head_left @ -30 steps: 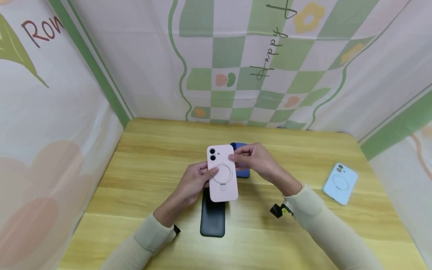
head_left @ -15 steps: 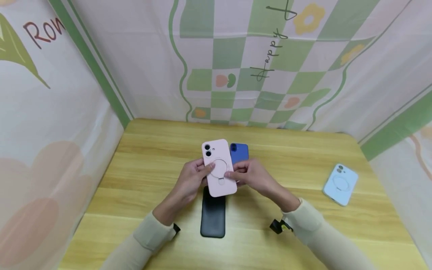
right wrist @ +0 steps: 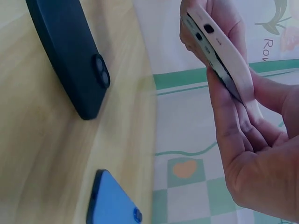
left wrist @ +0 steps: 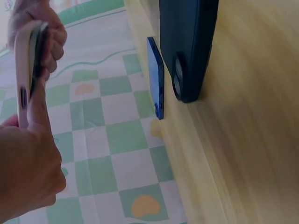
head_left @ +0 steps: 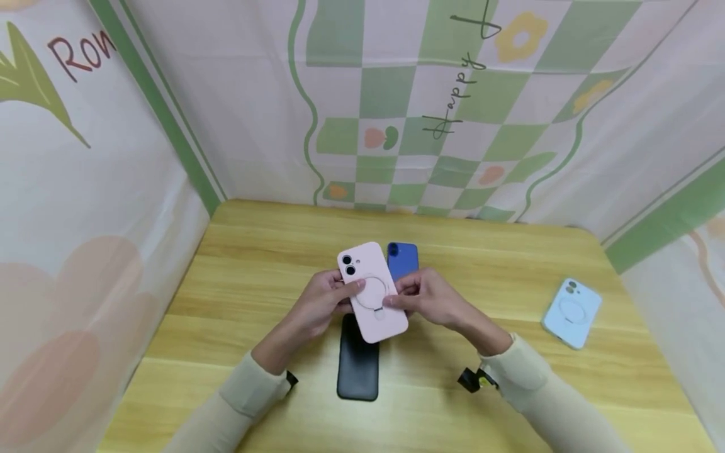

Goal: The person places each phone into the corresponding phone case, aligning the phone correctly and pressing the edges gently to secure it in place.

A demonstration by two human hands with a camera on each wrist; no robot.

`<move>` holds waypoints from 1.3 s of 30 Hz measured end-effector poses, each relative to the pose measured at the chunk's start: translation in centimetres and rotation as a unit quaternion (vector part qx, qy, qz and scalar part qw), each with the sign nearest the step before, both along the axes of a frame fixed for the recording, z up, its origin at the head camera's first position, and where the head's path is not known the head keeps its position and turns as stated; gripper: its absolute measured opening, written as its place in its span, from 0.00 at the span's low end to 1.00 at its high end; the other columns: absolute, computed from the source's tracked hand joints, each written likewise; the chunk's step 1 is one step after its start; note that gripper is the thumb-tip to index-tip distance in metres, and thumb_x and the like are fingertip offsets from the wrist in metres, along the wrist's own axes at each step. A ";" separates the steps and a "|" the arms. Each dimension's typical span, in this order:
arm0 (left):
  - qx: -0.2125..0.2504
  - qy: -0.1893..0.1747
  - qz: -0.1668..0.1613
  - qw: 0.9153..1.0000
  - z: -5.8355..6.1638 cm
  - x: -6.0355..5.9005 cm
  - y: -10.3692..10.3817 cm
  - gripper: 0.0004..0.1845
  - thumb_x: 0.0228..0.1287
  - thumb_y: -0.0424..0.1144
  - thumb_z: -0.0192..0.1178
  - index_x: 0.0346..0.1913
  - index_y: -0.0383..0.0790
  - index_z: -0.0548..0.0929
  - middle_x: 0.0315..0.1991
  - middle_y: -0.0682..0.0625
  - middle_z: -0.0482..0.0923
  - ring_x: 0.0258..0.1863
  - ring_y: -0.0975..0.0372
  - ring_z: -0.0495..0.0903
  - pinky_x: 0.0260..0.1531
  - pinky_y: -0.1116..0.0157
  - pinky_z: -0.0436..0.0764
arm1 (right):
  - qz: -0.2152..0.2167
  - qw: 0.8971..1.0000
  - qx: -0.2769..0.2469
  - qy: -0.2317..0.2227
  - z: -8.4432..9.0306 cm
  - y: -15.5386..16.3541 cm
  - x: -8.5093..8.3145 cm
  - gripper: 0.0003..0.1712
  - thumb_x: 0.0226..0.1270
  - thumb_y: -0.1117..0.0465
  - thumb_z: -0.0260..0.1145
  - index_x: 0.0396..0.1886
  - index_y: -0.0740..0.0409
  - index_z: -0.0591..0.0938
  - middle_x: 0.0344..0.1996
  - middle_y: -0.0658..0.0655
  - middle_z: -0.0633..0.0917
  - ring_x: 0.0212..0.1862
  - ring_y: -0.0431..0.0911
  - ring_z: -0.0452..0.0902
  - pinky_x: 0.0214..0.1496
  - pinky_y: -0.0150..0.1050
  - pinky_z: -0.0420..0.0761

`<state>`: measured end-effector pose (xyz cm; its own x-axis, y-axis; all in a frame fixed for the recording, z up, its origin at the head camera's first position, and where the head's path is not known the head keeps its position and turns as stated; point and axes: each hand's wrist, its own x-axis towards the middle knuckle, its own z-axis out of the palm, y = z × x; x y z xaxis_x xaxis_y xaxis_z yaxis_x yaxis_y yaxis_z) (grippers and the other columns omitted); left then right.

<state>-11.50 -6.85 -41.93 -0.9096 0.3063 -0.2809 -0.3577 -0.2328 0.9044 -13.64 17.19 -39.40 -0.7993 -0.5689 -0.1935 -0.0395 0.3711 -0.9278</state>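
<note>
A pink phone case [head_left: 370, 290] with a round ring stand on its back is held above the wooden table [head_left: 238, 264], tilted a little. My left hand [head_left: 326, 303] grips its left edge, thumb on the back. My right hand [head_left: 425, 297] pinches the right side near the ring. From the left wrist view the pink case [left wrist: 27, 70] shows edge-on between fingers. In the right wrist view the pink case [right wrist: 219, 51] also shows edge-on, its ports visible. Under the hands lies a black case [head_left: 357, 363]. A blue case [head_left: 403, 259] lies just behind.
A light blue case [head_left: 571, 311] with a ring lies at the table's right side. Patterned green-and-white cloth walls [head_left: 396, 94] close in the table on three sides. The black case [right wrist: 70, 56] and blue case [right wrist: 112, 200] lie flat on the wood.
My right hand slid from the case's upper right edge down to the ring area. The pink case tilted and dropped slightly, uncovering the blue case behind it.
</note>
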 end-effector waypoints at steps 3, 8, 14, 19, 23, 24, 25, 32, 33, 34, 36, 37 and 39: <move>-0.003 0.001 -0.015 1.000 0.0 0.0 -0.2 0.16 0.77 0.29 0.61 0.62 0.23 0.78 0.47 0.39 0.89 0.42 0.59 0.90 0.44 0.62 0.91 | 0.032 0.999 0.003 0.002 0.3 0.3 -0.1 0.08 0.73 0.66 0.71 0.38 0.70 0.89 0.32 0.60 0.92 0.32 0.46 0.90 0.34 0.41 0.91; -0.007 0.003 -0.035 0.999 0.1 0.0 -0.6 0.18 0.75 0.27 0.63 0.62 0.22 0.78 0.44 0.43 0.89 0.39 0.59 0.90 0.39 0.64 0.91 | 0.077 0.996 0.027 0.032 1.0 0.6 -0.5 0.07 0.71 0.65 0.73 0.34 0.65 0.90 0.27 0.55 0.91 0.26 0.38 0.82 0.26 0.30 0.80; -0.016 -0.008 -0.042 0.999 0.1 0.0 -0.7 0.16 0.74 0.28 0.66 0.58 0.22 0.80 0.37 0.45 0.89 0.34 0.59 0.91 0.34 0.66 0.90 | 0.102 0.992 0.056 0.050 1.6 0.8 -0.9 0.07 0.70 0.62 0.75 0.31 0.58 0.91 0.22 0.51 0.87 0.20 0.36 0.68 0.21 0.28 0.61; -0.023 0.009 0.005 1.000 0.0 -0.1 -0.7 0.16 0.73 0.29 0.66 0.57 0.22 0.81 0.40 0.41 0.90 0.37 0.58 0.91 0.37 0.65 0.91 | 0.046 0.996 0.066 0.035 1.4 0.5 -0.9 0.08 0.72 0.59 0.74 0.37 0.59 0.91 0.28 0.52 0.91 0.28 0.41 0.82 0.27 0.30 0.77; -0.002 0.009 0.051 0.999 -0.1 -0.2 -0.7 0.16 0.74 0.28 0.65 0.58 0.21 0.81 0.46 0.37 0.88 0.42 0.54 0.92 0.43 0.62 0.91 | -0.026 0.998 0.056 0.026 0.9 0.4 -0.7 0.11 0.72 0.58 0.74 0.42 0.63 0.91 0.33 0.55 0.92 0.34 0.44 0.88 0.35 0.37 0.88; 0.005 0.007 0.061 0.998 -0.1 -0.2 -0.8 0.16 0.74 0.28 0.65 0.59 0.21 0.80 0.47 0.36 0.88 0.44 0.53 0.91 0.44 0.61 0.90 | -0.041 0.998 0.051 0.020 0.8 0.4 -0.7 0.11 0.72 0.58 0.74 0.42 0.64 0.91 0.34 0.56 0.92 0.35 0.45 0.88 0.36 0.38 0.89; 0.011 0.003 0.072 0.997 -0.2 -0.1 -0.8 0.16 0.74 0.27 0.64 0.60 0.22 0.80 0.48 0.36 0.88 0.45 0.53 0.91 0.45 0.61 0.90 | -0.055 0.997 0.044 0.014 0.5 0.5 -0.6 0.12 0.71 0.59 0.75 0.43 0.65 0.91 0.34 0.57 0.92 0.35 0.45 0.89 0.37 0.40 0.90; 0.039 0.001 0.121 0.992 -0.1 0.2 -0.6 0.17 0.75 0.27 0.64 0.61 0.21 0.79 0.47 0.38 0.88 0.44 0.57 0.90 0.43 0.65 0.90 | -0.125 0.991 -0.035 -0.024 -0.9 0.3 -0.1 0.16 0.70 0.61 0.76 0.47 0.72 0.88 0.36 0.60 0.93 0.36 0.47 0.91 0.42 0.46 0.92; 0.042 0.004 0.124 0.991 0.0 0.2 -0.5 0.17 0.75 0.27 0.63 0.62 0.21 0.79 0.46 0.39 0.88 0.44 0.58 0.90 0.43 0.65 0.90 | -0.135 0.989 -0.048 -0.029 -1.1 0.2 -0.1 0.16 0.70 0.62 0.76 0.47 0.72 0.88 0.35 0.59 0.93 0.35 0.47 0.91 0.42 0.46 0.92; 0.045 0.005 0.127 0.991 0.0 0.2 -0.5 0.17 0.75 0.27 0.63 0.62 0.21 0.79 0.45 0.40 0.88 0.43 0.59 0.90 0.42 0.66 0.90 | -0.143 0.987 -0.062 -0.034 -1.3 0.1 0.0 0.16 0.71 0.63 0.75 0.48 0.74 0.87 0.35 0.59 0.93 0.35 0.47 0.91 0.42 0.46 0.92; 0.053 0.007 0.134 0.990 0.0 0.3 -0.4 0.17 0.75 0.26 0.63 0.62 0.20 0.78 0.44 0.41 0.88 0.42 0.60 0.89 0.41 0.67 0.90 | -0.163 0.982 -0.088 -0.044 -1.6 -0.1 0.1 0.17 0.72 0.64 0.74 0.49 0.77 0.86 0.35 0.58 0.93 0.35 0.46 0.91 0.41 0.44 0.92; 0.057 0.007 0.137 0.989 0.0 0.3 -0.4 0.17 0.75 0.26 0.63 0.62 0.20 0.78 0.44 0.41 0.88 0.42 0.60 0.89 0.41 0.67 0.90 | -0.174 0.978 -0.100 -0.051 -1.8 -0.2 0.2 0.18 0.73 0.64 0.73 0.50 0.78 0.85 0.35 0.57 0.92 0.35 0.45 0.91 0.41 0.42 0.92; 0.065 0.006 0.142 0.988 -0.1 0.3 -0.3 0.18 0.75 0.26 0.62 0.62 0.20 0.77 0.43 0.42 0.87 0.42 0.60 0.89 0.41 0.67 0.90 | -0.191 0.971 -0.130 -0.066 -2.1 -0.5 0.4 0.18 0.75 0.66 0.70 0.52 0.81 0.83 0.35 0.57 0.92 0.35 0.44 0.90 0.40 0.40 0.92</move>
<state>-11.20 -7.11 -42.04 -0.9669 0.0704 -0.2453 -0.2509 -0.4371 0.8637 -13.28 16.72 -41.50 -0.9397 -0.2788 -0.1981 0.1807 0.0869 -0.9797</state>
